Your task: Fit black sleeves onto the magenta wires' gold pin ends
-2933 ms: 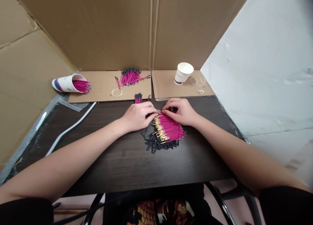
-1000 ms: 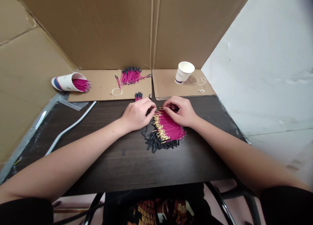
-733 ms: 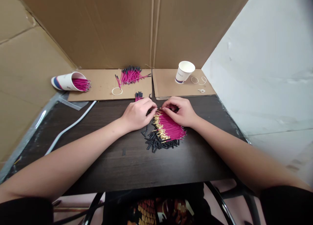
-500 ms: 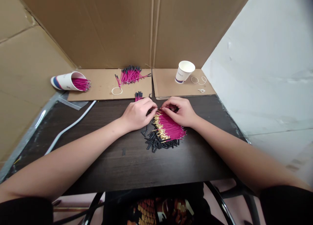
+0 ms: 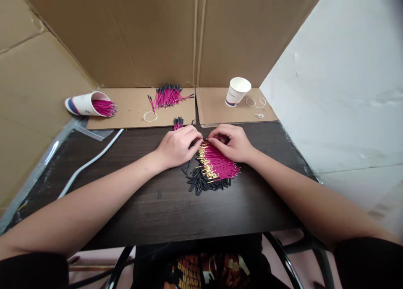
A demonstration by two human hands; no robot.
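Observation:
My left hand (image 5: 180,146) is closed in a pinch beside the pile, and whatever sits between its fingertips is too small to make out. Facing it, my right hand (image 5: 232,143) pinches a thin magenta wire whose gold tip points toward the left fingertips. Just below both hands lies a bundle of magenta wires (image 5: 220,161) with gold pins at their left ends. Short black sleeves (image 5: 201,184) are heaped under and in front of that bundle. Behind my left hand, a small group of black-capped wires (image 5: 178,123) is partly hidden.
On the cardboard strip (image 5: 126,113) rest a pile of capped magenta wires (image 5: 170,97) and a white rubber band (image 5: 150,116). A tipped paper cup (image 5: 83,105) holds more wires; another paper cup (image 5: 236,92) stands upright at right. A white cable (image 5: 91,161) crosses the left side.

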